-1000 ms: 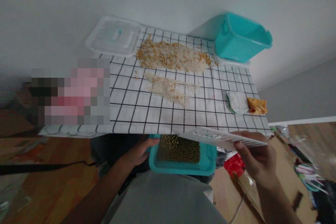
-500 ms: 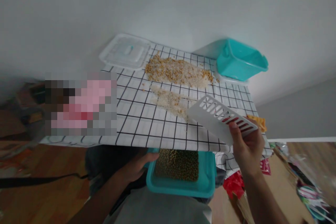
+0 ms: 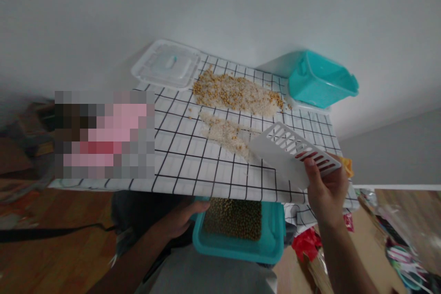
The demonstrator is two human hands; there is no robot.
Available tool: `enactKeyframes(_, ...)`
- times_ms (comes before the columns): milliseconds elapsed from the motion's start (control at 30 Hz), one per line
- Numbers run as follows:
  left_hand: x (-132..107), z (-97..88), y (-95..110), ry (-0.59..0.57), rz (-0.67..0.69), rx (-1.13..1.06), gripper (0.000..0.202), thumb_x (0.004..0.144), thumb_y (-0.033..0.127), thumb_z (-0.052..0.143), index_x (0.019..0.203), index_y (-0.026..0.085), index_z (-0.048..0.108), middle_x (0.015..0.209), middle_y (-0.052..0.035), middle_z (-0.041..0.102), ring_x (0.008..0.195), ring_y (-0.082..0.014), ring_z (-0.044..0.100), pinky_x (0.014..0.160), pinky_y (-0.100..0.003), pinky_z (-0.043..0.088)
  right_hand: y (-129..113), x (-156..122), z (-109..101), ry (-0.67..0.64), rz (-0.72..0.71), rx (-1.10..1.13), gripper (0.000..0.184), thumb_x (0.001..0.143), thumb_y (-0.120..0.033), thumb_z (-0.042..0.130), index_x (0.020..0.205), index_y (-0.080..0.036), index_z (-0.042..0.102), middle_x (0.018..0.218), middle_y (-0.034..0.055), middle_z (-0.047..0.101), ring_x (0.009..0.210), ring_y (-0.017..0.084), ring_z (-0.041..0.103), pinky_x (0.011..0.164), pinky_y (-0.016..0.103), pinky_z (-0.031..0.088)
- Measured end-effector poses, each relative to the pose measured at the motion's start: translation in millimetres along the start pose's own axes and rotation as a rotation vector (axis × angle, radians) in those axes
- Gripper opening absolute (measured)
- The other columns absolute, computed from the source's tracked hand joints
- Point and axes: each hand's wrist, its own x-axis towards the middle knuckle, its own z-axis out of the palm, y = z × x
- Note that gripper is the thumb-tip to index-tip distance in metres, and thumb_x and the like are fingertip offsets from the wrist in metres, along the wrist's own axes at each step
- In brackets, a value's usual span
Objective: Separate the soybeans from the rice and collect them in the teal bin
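Observation:
My right hand grips one end of a white plastic panel with a row of slots, thumb on the near face. The panel is tilted, its far left edge low at the end of a thin strip of pale grain on the checked cloth. Below the table's front edge, my left hand is closed on the left rim of a teal tub. Round tan beans lie inside that tub. Behind the strip spreads a larger pile of pale grain mixed with yellow beans.
A second teal tub stands at the table's back right. At the back left lies a clear plastic lid. A blurred pink patch covers the left side. Red plastic and cardboard lie on the floor at right.
The view has shifted slightly, moving most things on the table a little to the right. Both hands keep their holds, and the panel stays beside the grain strip.

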Motion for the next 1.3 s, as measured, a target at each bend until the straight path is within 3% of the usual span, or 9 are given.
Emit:
enactKeyframes(167,-0.3,-0.4,-0.5,-0.011,-0.012,0.017,0.026,0.075,0.041,0.079,0.09,0.019,0.081,0.087,-0.01,0.082,0.095,-0.0336,0.077,0.085,-0.044,0.059,-4.3,-8.0,-4.4,-0.027,-0.006,-0.01,0.02,0.088,-0.031,0.076,0.102,-0.019,0.069,0.092,0.0052,0.074,0.084,0.018,0.071,0.078,0.032,0.055)
enactKeyframes(333,4.0,-3.9,-3.9,-0.016,0.01,-0.011,0.032,0.072,0.043,0.082,0.095,0.02,0.081,0.097,-0.01,0.083,0.109,-0.0331,0.074,0.095,-0.043,0.057,-10.9,-18.5,-13.2,-0.054,-0.024,0.001,0.018,0.088,-0.029,0.076,0.101,-0.019,0.069,0.09,0.0048,0.074,0.081,0.018,0.071,0.074,0.031,0.055)
enactKeyframes(433,5.1,-6.2,-5.9,-0.014,-0.007,-0.02,0.032,0.072,0.044,0.082,0.093,0.02,0.081,0.103,-0.0098,0.083,0.107,-0.0316,0.075,0.1,-0.042,0.054,-12.2,-22.2,-17.5,-0.054,-0.049,-0.038,0.017,0.087,-0.028,0.075,0.1,-0.019,0.069,0.088,0.0045,0.073,0.078,0.018,0.071,0.071,0.031,0.056)
enactKeyframes(733,0.9,1.0,-1.0,0.016,-0.001,-0.027,0.034,0.072,0.041,0.082,0.098,0.02,0.079,0.101,-0.0123,0.082,0.112,-0.0368,0.072,0.096,-0.048,0.056,-2.0,-27.3,-27.4,-0.108,-0.056,-0.057,0.015,0.087,-0.027,0.075,0.1,-0.02,0.07,0.085,0.004,0.072,0.072,0.017,0.068,0.065,0.029,0.054)
enactKeyframes(900,2.5,2.5,-5.0,0.026,0.01,-0.04,0.036,0.069,0.041,0.084,0.098,0.019,0.078,0.101,-0.0113,0.082,0.11,-0.0354,0.073,0.098,-0.046,0.055,-2.7,-33.1,-34.0,-0.06,-0.07,-0.078,0.015,0.087,-0.026,0.075,0.1,-0.019,0.071,0.086,0.0041,0.073,0.075,0.017,0.07,0.068,0.029,0.055)
enactKeyframes(1067,4.4,10.0,-8.3,0.049,0.028,-0.066,0.035,0.072,0.034,0.081,0.103,0.02,0.076,0.104,-0.0082,0.082,0.115,-0.0325,0.072,0.1,-0.042,0.055,-9.7,-51.1,-48.3,0.03,-0.005,-0.115,0.015,0.087,-0.027,0.076,0.098,-0.019,0.072,0.087,0.0049,0.074,0.076,0.018,0.07,0.068,0.03,0.055)
enactKeyframes(1300,7.9,13.3,-5.9,0.036,0.003,-0.066,0.039,0.069,0.036,0.083,0.103,0.018,0.076,0.103,-0.0107,0.082,0.114,-0.0357,0.072,0.096,-0.045,0.057,-11.5,-75.4,-76.7,-0.057,0.101,-0.104,0.018,0.084,-0.028,0.078,0.1,-0.019,0.074,0.093,0.0072,0.076,0.082,0.022,0.072,0.07,0.033,0.056)
